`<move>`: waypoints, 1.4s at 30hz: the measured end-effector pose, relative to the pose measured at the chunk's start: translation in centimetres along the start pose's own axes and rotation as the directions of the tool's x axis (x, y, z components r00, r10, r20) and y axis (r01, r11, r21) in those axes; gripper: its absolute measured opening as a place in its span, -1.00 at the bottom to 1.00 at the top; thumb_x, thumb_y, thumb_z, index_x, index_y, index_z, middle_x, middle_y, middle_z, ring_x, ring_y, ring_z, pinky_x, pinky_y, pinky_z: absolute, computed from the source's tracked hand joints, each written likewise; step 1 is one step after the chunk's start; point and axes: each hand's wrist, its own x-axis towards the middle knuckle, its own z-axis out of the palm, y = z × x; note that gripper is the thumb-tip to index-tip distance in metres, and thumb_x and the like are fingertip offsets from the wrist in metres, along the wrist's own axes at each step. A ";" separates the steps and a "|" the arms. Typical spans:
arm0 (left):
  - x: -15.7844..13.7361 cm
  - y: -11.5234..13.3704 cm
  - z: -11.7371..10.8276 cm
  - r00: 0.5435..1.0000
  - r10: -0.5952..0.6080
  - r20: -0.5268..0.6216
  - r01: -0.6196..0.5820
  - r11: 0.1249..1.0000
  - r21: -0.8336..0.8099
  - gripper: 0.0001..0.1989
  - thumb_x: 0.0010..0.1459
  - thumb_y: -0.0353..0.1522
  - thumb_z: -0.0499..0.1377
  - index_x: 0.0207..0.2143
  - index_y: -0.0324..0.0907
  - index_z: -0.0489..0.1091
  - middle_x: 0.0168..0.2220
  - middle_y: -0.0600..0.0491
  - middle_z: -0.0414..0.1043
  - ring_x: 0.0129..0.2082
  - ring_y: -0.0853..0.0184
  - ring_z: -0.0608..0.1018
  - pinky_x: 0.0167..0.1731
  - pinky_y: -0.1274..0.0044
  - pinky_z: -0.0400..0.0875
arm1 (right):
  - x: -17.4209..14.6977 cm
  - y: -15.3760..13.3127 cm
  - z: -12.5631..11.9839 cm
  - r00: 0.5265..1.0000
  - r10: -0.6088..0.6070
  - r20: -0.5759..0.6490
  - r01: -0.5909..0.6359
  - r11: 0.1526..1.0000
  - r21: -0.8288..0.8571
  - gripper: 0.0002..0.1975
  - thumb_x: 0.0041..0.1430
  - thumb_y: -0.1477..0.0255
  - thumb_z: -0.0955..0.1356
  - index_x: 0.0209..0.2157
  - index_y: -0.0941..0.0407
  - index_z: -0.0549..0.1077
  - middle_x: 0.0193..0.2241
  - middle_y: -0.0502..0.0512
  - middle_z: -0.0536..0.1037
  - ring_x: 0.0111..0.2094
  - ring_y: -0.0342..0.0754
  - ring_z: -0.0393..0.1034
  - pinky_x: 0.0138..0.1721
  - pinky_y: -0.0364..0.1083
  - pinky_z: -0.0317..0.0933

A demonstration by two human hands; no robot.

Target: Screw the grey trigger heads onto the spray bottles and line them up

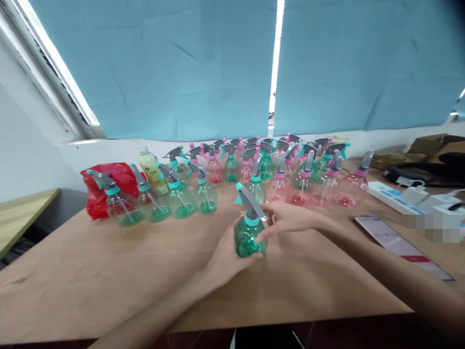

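A green see-through spray bottle (249, 238) with a grey and turquoise trigger head stands between my hands, near the middle of the wooden table. My left hand (227, 247) wraps round its lower left side, the thumb across the front. From the right, my right hand (285, 220) grips the upper part of the bottle, fingertips against its wall and close to the collar. Just behind it are another green spray bottle (256, 186) and a pink spray bottle (278, 189). A row of green spray bottles (180, 201) stands to the left.
Many more pink and green spray bottles crowd the back by the wall. A red plastic bag (121, 177) and a yellowish labelled bottle (148, 165) are at the left. On the right lie a phone (394, 242), a white power strip (392, 196) and black headphones (417, 174).
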 end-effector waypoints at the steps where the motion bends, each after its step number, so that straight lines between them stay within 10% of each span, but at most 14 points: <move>1: 0.0 0.2 0.6 1.000 0.001 0.008 -0.001 0.999 -0.032 -0.20 0.03 -0.19 0.35 0.24 -0.05 0.02 0.20 -0.12 0.22 0.17 -0.02 0.32 0.08 0.12 0.28 | -0.5 0.1 -0.3 0.999 0.026 -0.031 -0.028 0.999 -0.042 -0.49 -0.04 0.09 0.44 -0.06 0.01 0.47 -0.29 -0.03 0.58 -0.35 -0.06 0.46 -0.39 -0.12 0.28; 8: 1.4 1.6 4.5 0.998 0.056 0.027 -0.054 0.996 -0.064 -0.17 0.05 -0.19 0.34 0.25 -0.08 -0.03 0.21 -0.14 0.17 0.20 -0.02 0.26 0.12 0.11 0.21 | -3.1 -0.7 -0.2 0.922 0.054 -0.383 -0.009 0.993 0.118 -0.42 -0.02 0.15 0.45 0.02 0.09 0.36 -0.09 0.13 0.53 -0.15 0.02 0.46 -0.20 -0.03 0.34; 19: 3.8 2.9 8.3 0.990 0.136 -0.025 -0.137 0.990 -0.035 -0.10 -0.02 -0.02 0.34 0.24 0.00 -0.07 0.24 -0.12 0.10 0.22 -0.07 0.22 0.13 0.06 0.18 | -3.6 0.8 1.1 0.739 0.067 -0.670 -0.127 0.991 -0.041 -0.72 0.24 0.18 0.23 -0.14 0.01 0.43 -0.38 0.04 0.55 -0.42 -0.05 0.43 -0.43 -0.07 0.30; 29: 3.4 -0.8 3.7 0.969 0.041 0.244 -0.107 0.959 0.263 -0.04 0.01 0.03 0.29 0.30 -0.14 -0.08 0.26 -0.22 0.11 0.25 -0.06 0.19 0.16 0.09 0.16 | -0.7 3.8 0.6 0.783 -0.018 -0.622 0.143 0.978 0.151 -0.83 0.19 0.25 0.29 -0.25 0.02 0.41 -0.33 -0.01 0.54 -0.33 -0.07 0.44 -0.29 -0.06 0.35; 35: 2.2 -1.6 2.1 0.947 0.030 0.321 -0.194 0.848 0.493 -0.23 0.23 0.01 0.07 0.32 -0.22 -0.04 0.31 -0.21 0.01 0.30 -0.01 0.11 0.23 0.10 -0.01 | 0.0 3.6 -0.1 0.782 0.020 -0.623 0.041 0.996 0.083 -0.86 0.16 0.27 0.30 -0.29 -0.01 0.44 -0.42 -0.02 0.51 -0.43 -0.06 0.38 -0.39 -0.06 0.30; 42: 2.3 -1.3 2.2 0.928 0.009 0.372 -0.232 0.795 0.561 -0.23 0.27 0.05 -0.03 0.30 -0.34 0.00 0.32 -0.21 -0.02 0.32 0.06 0.04 0.25 0.15 -0.02 | 0.3 4.1 -0.1 0.801 -0.048 -0.596 0.195 0.964 0.184 -0.90 0.16 0.30 0.31 -0.33 0.01 0.41 -0.51 -0.06 0.43 -0.56 -0.14 0.25 -0.50 -0.11 0.17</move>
